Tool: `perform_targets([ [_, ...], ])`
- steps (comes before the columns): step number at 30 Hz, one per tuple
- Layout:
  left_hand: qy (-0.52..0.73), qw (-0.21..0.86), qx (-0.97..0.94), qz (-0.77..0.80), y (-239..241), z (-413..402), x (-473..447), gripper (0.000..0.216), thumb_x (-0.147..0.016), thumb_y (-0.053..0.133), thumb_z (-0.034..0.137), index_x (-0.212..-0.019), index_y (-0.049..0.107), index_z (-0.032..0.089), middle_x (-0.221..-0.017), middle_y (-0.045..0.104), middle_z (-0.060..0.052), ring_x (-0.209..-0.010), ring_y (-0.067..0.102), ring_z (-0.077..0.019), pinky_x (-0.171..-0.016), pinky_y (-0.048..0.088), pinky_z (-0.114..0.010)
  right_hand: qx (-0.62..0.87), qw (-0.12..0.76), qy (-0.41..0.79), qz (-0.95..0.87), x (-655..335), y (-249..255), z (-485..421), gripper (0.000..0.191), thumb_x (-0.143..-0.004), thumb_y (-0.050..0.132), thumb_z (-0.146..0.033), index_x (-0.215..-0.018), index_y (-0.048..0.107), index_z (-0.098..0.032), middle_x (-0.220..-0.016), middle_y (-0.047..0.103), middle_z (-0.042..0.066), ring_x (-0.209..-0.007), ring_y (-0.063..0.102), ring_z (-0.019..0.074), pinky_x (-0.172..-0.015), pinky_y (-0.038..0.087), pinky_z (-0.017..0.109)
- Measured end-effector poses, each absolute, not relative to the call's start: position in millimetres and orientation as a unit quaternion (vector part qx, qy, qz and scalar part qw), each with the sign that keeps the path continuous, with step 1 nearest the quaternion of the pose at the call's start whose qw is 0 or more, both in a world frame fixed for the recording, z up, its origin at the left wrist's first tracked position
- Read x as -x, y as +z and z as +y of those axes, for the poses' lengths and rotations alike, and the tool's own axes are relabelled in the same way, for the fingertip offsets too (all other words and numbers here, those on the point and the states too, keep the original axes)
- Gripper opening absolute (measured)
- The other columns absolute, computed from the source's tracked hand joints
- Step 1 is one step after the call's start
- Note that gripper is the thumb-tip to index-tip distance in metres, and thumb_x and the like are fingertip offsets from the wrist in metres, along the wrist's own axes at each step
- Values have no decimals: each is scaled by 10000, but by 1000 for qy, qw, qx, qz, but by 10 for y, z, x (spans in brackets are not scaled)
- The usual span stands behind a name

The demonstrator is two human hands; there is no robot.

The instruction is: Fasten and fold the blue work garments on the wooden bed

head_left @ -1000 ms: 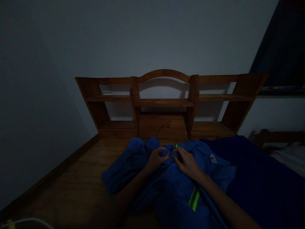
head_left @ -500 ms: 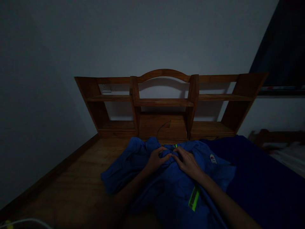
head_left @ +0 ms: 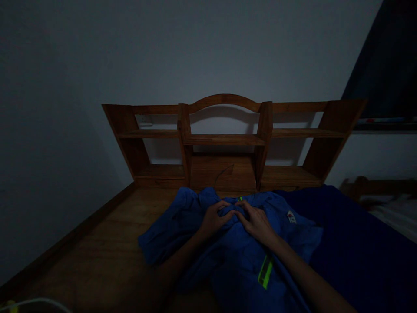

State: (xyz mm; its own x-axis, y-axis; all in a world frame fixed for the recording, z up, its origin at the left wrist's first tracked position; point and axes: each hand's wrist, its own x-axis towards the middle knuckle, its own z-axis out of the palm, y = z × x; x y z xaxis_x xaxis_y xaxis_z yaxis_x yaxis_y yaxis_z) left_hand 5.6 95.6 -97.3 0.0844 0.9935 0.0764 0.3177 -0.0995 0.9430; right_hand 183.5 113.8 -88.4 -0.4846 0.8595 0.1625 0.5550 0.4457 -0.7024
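A blue shirt [head_left: 234,256] with neon green stripes and a small white logo lies spread on a wooden surface [head_left: 107,256]. My left hand [head_left: 213,219] is curled, pinching the cloth near the collar. My right hand [head_left: 257,222] rests on the shirt just beside it, its fingertips gripping the same fold. The two hands nearly touch at the collar, where a short green mark shows.
A wooden shelf unit [head_left: 224,143] with an arched top stands against the wall behind the shirt. A dark blue cloth [head_left: 358,248] covers the right side. A white cable [head_left: 32,302] lies at the lower left corner. The room is dim.
Both hands stay at the collar with only slight finger shifts. The view has barely moved.
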Motion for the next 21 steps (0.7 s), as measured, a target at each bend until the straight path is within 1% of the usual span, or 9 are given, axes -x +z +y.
perform_targets([
  [4, 417, 402, -617, 533, -968, 940, -62, 187, -784, 585, 318, -900, 642, 183, -895, 673, -10, -860, 615, -159, -810, 455, -254, 444, 257, 293, -807, -1826, -863, 1135, 204, -890, 432, -269, -1086, 479, -249, -953, 648, -4, -768, 639, 151, -695, 457, 251],
  [8, 406, 380, -636, 536, -949, 917, -71, 181, -807, 554, 293, -942, 628, 197, -941, 662, -14, -896, 601, -163, -832, 446, -268, 463, 253, 267, -806, -1811, -885, 1130, 169, -882, 420, -267, -1035, 484, -235, -878, 653, -7, -703, 635, 148, -677, 439, 242],
  [11, 388, 294, -672, 558, -935, 914, -79, 196, -803, 562, 283, -975, 612, 204, -956, 642, -30, -932, 568, -185, -864, 421, -306, 504, 256, 227, -793, -1827, -911, 1152, 158, -871, 421, -271, -1009, 485, -229, -791, 653, -3, -662, 631, 155, -646, 424, 236],
  [14, 353, 200, -700, 587, -944, 932, -79, 191, -809, 566, 303, -968, 594, 201, -937, 628, -38, -938, 536, -202, -888, 386, -349, 566, 269, 172, -760, -1892, -906, 1205, 150, -853, 433, -276, -981, 490, -222, -678, 628, -3, -584, 604, 157, -570, 382, 229],
  [18, 301, 138, -707, 624, -942, 940, -76, 224, -793, 594, 372, -934, 577, 198, -924, 603, -41, -927, 517, -214, -865, 380, -373, 638, 282, 125, -705, -2003, -873, 1284, 155, -817, 470, -282, -954, 503, -219, -599, 569, -29, -511, 550, 142, -518, 314, 221],
  [21, 274, 93, -706, 646, -871, 904, -91, 222, -763, 637, 365, -919, 585, 217, -936, 572, -36, -929, 495, -225, -833, 376, -387, 663, 273, 112, -687, -2048, -863, 1304, 164, -812, 478, -278, -957, 515, -213, -563, 532, -40, -515, 533, 138, -524, 299, 219],
])
